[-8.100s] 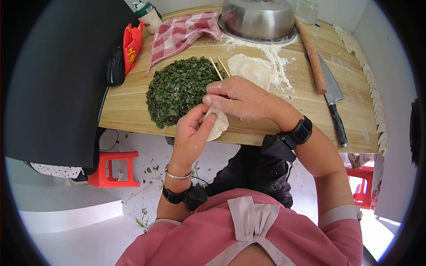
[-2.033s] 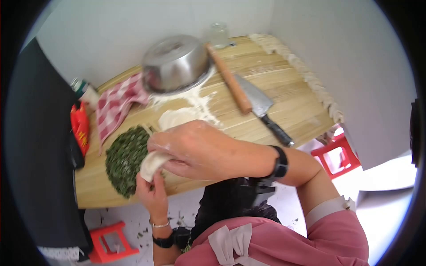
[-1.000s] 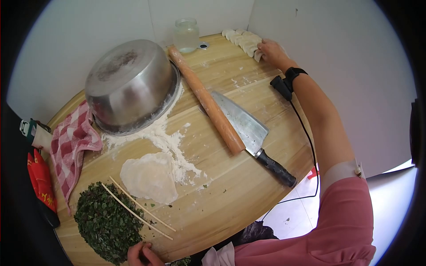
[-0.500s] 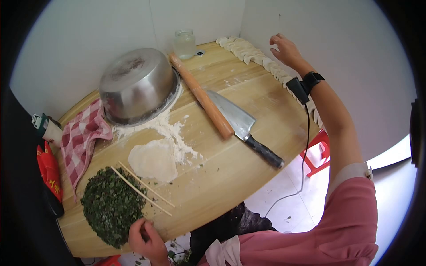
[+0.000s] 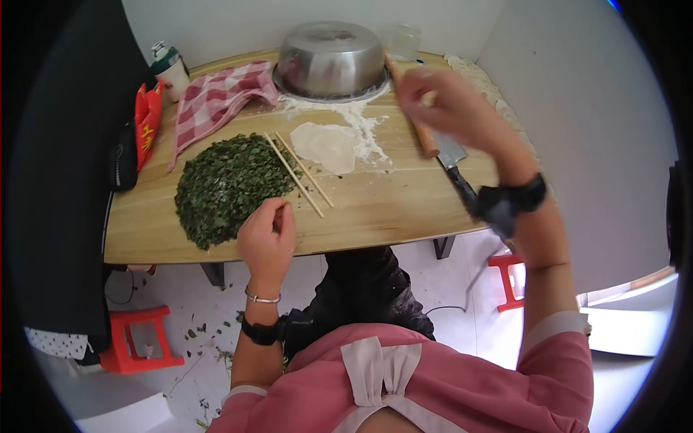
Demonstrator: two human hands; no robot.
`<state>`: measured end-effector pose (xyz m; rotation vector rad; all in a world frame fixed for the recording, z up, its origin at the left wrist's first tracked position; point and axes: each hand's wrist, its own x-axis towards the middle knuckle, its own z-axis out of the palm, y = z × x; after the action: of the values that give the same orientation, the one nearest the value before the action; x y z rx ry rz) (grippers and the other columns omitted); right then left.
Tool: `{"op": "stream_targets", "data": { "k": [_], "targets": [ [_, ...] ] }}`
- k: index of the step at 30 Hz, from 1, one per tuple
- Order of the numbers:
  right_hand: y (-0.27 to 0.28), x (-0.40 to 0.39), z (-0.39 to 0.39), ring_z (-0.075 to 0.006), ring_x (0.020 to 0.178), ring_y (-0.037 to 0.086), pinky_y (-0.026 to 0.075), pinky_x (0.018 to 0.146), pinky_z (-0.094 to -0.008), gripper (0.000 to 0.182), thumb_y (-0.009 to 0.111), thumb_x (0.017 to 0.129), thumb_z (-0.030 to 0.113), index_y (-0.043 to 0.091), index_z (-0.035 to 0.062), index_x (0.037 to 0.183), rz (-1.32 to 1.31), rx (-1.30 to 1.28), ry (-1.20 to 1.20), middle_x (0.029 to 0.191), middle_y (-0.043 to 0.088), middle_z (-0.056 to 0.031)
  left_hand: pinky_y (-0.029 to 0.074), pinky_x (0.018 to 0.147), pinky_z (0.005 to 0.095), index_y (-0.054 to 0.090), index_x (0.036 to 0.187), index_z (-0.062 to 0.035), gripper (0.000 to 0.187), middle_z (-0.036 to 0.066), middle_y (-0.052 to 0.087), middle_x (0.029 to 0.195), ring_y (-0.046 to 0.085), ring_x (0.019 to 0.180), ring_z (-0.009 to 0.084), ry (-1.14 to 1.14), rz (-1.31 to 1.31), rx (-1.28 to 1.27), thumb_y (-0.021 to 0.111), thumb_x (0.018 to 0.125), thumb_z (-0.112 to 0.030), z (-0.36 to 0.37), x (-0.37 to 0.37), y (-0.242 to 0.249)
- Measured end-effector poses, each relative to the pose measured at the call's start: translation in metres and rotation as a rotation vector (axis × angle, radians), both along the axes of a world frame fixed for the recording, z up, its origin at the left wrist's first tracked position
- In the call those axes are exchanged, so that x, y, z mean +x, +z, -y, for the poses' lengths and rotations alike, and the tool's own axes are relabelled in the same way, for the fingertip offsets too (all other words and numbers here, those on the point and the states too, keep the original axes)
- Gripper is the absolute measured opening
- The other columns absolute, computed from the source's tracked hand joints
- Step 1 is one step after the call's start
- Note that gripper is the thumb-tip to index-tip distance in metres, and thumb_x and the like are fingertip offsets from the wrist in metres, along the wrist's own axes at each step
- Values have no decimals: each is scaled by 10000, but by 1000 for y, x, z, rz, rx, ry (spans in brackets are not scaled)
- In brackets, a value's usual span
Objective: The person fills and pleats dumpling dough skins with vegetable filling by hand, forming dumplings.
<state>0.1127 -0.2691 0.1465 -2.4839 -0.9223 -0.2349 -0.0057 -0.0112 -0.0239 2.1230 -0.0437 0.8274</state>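
My left hand (image 5: 267, 234) rests at the table's front edge with its fingers curled closed, nothing showing in them. It is right beside a heap of chopped dark green leaves (image 5: 231, 184). Two wooden chopsticks (image 5: 299, 175) lie across the heap's right side. Behind them is a flat round dough wrapper (image 5: 325, 146) with loose flour around it. My right hand (image 5: 455, 108), smeared by motion, passes over the rolling pin (image 5: 427, 141) and the cleaver (image 5: 462, 189), hiding part of both. A row of dumplings (image 5: 476, 78) runs along the table's right edge, partly behind that hand.
An upturned steel basin (image 5: 332, 61) stands at the back, with a glass jar (image 5: 406, 42) to its right. A checked cloth (image 5: 220, 97), a bottle (image 5: 171, 71) and a red packet (image 5: 148, 119) are on the left. Red stools (image 5: 141, 343) stand on the floor.
My right hand has come back from above the dumpling row toward the rolling pin. The view has tilted down and shifted left. My left hand stays curled beside the leaves.
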Motion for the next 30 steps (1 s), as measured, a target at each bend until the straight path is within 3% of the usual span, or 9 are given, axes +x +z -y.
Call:
{"op": "stream_targets", "data": {
  "k": [2,4,11,17,23,28,30],
  "targets": [
    [-34,21,-34,-208,776,610,490,709,-312,106,613,833,93,605,6,894,45,-136,102,828,628,-79,440,534,310,620,838,-35,40,86,582,654,567,555,219,21,20,9,633,817,-67,0,0,0],
    [-69,44,-60,-265,826,627,498,751,-351,129,606,818,70,617,-8,920,11,-42,182,877,650,-142,443,536,309,620,833,-34,42,91,584,656,575,560,219,-5,8,-4,630,820,-72,0,-1,2],
    [-120,76,-67,-310,892,635,496,786,-378,197,618,796,75,636,-10,972,-80,-23,120,962,663,-175,430,524,304,606,828,-24,38,92,576,649,559,539,209,-27,-35,17,620,819,-59,0,0,5],
    [-136,76,-56,-318,910,598,479,803,-379,267,665,767,127,605,-3,991,-61,-12,166,955,626,-156,407,509,300,604,815,-21,23,75,562,656,521,516,196,26,-46,87,624,804,-25,6,3,7],
    [-127,72,-62,-315,946,552,450,810,-382,289,692,740,145,575,5,965,-264,-55,93,981,576,-151,388,502,297,599,805,-19,34,75,540,651,505,511,188,43,-89,99,624,790,-2,9,4,8],
    [-135,78,-60,-307,863,572,456,759,-383,246,671,727,100,535,-3,904,-98,15,183,893,595,-154,382,498,299,596,805,-17,37,75,529,651,495,513,190,29,-90,138,621,787,3,8,4,8],
    [-132,76,-60,-300,820,574,458,730,-377,237,663,730,93,537,-7,904,-201,44,122,863,600,-156,381,498,299,595,806,-15,36,76,529,653,495,515,191,21,-88,126,621,788,2,9,4,8]
  ]
}}
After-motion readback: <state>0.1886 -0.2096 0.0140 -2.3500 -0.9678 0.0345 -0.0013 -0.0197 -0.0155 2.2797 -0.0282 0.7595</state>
